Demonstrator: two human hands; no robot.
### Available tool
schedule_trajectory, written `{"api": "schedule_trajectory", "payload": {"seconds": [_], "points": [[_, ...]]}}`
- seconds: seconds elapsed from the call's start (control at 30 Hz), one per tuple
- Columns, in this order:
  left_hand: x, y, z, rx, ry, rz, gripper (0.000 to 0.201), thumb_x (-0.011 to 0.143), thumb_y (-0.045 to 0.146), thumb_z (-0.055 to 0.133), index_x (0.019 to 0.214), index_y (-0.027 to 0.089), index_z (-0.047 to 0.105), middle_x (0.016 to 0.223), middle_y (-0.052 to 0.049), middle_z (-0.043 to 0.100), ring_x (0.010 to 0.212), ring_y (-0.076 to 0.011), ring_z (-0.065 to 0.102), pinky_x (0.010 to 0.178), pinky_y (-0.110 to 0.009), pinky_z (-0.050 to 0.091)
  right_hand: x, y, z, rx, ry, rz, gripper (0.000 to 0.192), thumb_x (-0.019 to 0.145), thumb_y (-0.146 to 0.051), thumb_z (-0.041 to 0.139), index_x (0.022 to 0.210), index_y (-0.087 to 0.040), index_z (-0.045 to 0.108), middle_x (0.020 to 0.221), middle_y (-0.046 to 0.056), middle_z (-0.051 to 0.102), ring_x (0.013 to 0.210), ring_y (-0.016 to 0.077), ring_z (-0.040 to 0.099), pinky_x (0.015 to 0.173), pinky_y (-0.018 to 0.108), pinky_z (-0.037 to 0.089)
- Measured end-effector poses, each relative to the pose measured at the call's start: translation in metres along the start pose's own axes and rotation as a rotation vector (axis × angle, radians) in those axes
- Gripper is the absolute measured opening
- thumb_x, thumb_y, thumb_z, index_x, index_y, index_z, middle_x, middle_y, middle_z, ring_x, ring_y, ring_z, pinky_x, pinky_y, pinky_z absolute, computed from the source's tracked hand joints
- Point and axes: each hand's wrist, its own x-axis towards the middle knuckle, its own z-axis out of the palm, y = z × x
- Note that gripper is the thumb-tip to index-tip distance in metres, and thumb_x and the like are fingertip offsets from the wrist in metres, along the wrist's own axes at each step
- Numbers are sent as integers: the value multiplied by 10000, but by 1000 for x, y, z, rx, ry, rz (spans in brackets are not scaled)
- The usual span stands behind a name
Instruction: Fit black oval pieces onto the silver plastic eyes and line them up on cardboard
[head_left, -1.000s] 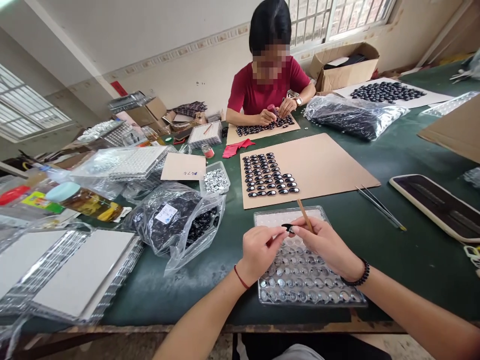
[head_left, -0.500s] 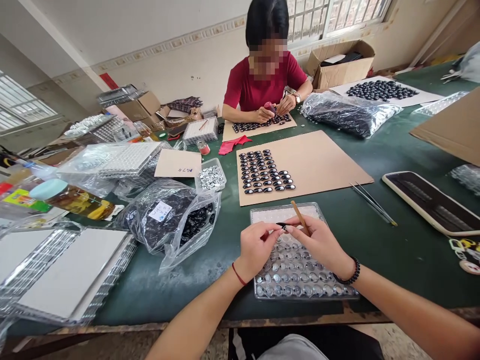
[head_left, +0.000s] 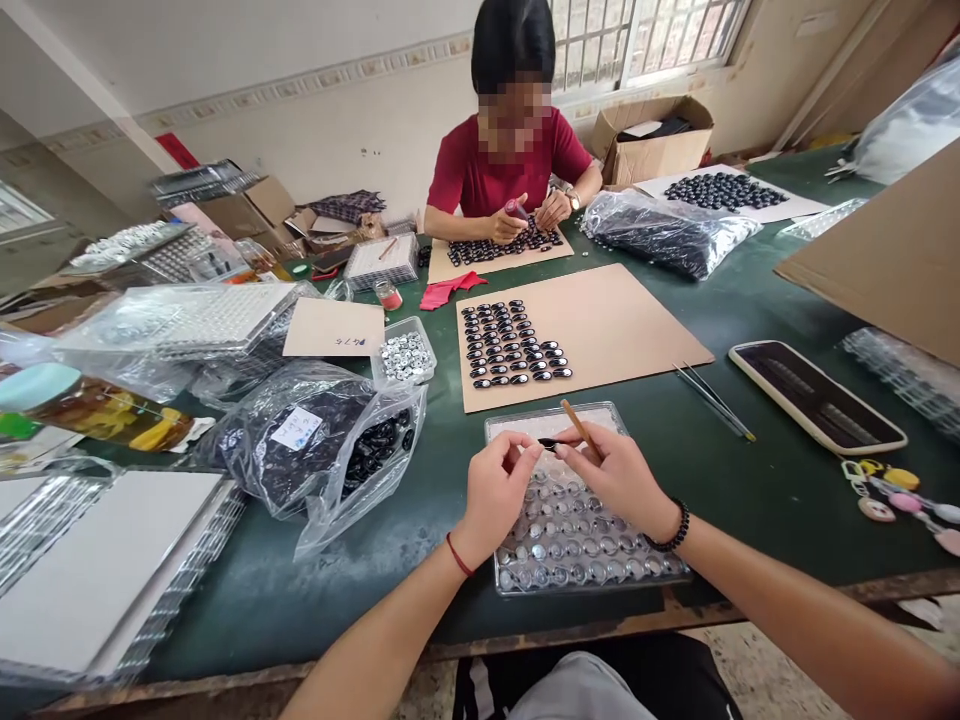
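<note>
Above the clear plastic tray (head_left: pixel 592 591), my left hand (head_left: pixel 491 495) pinches one end of a small black oval piece (head_left: pixel 550 442) between thumb and fingers. My right hand (head_left: pixel 622 482) is closed on the other end of it. A thin wooden stick (head_left: pixel 577 424) is also tucked in the right hand, its tip pointing up and away. Rows of small round clear parts fill the tray's near portion. Beyond it lies a brown cardboard sheet (head_left: pixel 622 325), with rows of black oval pieces with shiny pale spots (head_left: pixel 510 342) on its left side.
Left are an open plastic bag of black pieces (head_left: pixel 300 455), a small tub of silvery parts (head_left: pixel 406 358) and stacked trays (head_left: pixel 150 570). Tweezers (head_left: pixel 712 400) and a dark-lined case (head_left: pixel 817 395) lie right. Across the table a co-worker (head_left: pixel 502 170) handles black pieces.
The whole view has shifted, so things on the table appear farther left. Both my hands keep their pinch on the black piece, and the stick stays in the right one.
</note>
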Motion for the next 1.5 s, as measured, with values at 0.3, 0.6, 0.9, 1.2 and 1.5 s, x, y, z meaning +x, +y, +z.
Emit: {"api": "schedule_trajectory", "payload": {"seconds": [0.3,0.6,0.9,1.2,1.5], "points": [[-4,-5,1,403,-79,290,209,862,313,354,820,176,506,621,-2,569,579,-132,526,564,-238,331,0,1,1,-4,-89,28,176,768,-297,526,833,-155,607,484,-48,374,440,92,315,434,209,247],[0,-4,-3,481,-122,236,210,874,293,318,760,191,462,600,13,553,545,-131,519,524,-241,305,4,-1,2,40,-167,69,156,767,-264,510,829,-151,598,535,-21,488,459,102,382,437,208,277],[17,-1,-56,494,-76,60,255,861,383,323,795,215,503,681,17,587,627,-144,539,580,-253,357,41,6,-32,75,-244,121,166,749,-302,533,792,-156,601,717,21,611,645,150,534,562,232,385],[21,-101,-128,871,100,-45,343,824,419,366,943,177,578,908,-68,601,855,-224,518,780,-349,374,191,54,-41,-356,63,-32,80,754,-142,512,778,-158,587,813,25,617,781,163,547,692,249,395],[26,-121,-105,1099,65,-91,341,828,397,366,1024,200,563,962,-97,586,861,-261,498,683,-362,347,208,96,-19,-466,-17,-124,172,843,-209,470,797,-146,623,892,80,560,807,172,517,747,265,368]]}}
